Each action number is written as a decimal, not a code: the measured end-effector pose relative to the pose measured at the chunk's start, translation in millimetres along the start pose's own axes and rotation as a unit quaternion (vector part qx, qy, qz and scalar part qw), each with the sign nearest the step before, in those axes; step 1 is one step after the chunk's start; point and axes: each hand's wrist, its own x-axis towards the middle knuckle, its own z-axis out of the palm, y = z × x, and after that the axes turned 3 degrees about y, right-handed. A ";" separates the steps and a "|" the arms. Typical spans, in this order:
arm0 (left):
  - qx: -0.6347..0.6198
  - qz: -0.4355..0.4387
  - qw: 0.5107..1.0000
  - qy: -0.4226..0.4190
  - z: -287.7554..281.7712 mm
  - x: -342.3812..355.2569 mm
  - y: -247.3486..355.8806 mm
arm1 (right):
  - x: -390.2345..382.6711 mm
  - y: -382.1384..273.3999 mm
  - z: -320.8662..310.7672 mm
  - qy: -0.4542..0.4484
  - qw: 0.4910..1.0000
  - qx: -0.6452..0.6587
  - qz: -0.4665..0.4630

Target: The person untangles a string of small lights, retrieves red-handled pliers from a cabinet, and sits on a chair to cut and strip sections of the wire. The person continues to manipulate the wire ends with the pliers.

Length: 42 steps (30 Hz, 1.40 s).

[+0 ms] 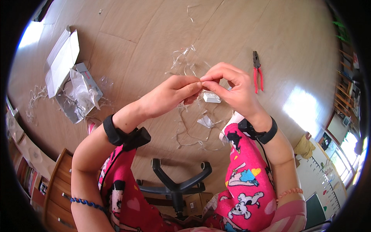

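My left hand (pixel 166 96) and my right hand (pixel 234 87) meet above the floor, thumbs and forefingers pinched tip to tip. Whatever they hold is too small to make out. Thin clear wire with small bulbs, a string of lights (pixel 188 63), lies tangled on the floor just beyond them. More of it loops below my fingers. Partly hidden by my right hand is a small white box-shaped piece (pixel 211 98). Nearer to me lies a crumpled white scrap (pixel 205 121). Pliers (pixel 257 71) with red handles rest to the right of my right hand.
An opened white carton (pixel 63 60) with a clear plastic bag (pixel 79 92) stands at the left, more light string (pixel 35 98) beside it. A black wheeled chair base (pixel 177 185) is between my legs. A wooden drawer cabinet (pixel 60 193) is at lower left.
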 end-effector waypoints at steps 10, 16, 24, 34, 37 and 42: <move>-0.079 -0.019 0.987 0.142 16.9 10.4 -22.0 | -58.3 149.8 -82.7 0.249 0.912 -0.285 0.158; -0.089 -0.069 0.980 0.163 16.1 4.1 -23.2 | -136.7 235.0 -150.1 0.155 0.848 -0.463 0.208; 0.001 -0.093 0.972 0.218 28.9 -76.7 32.8 | -96.1 156.4 -153.7 0.126 0.912 -0.106 0.375; 0.095 0.083 0.952 0.279 178.8 -244.1 133.0 | -240.5 -266.8 -168.3 0.002 0.965 0.224 0.137; 0.125 0.160 0.936 0.289 241.8 -289.7 133.0 | -308.1 -337.0 -138.5 -0.040 0.948 0.300 0.093; 0.017 0.295 0.914 0.279 339.1 -362.0 102.4 | -385.5 -343.6 -6.9 -0.052 0.866 0.496 -0.026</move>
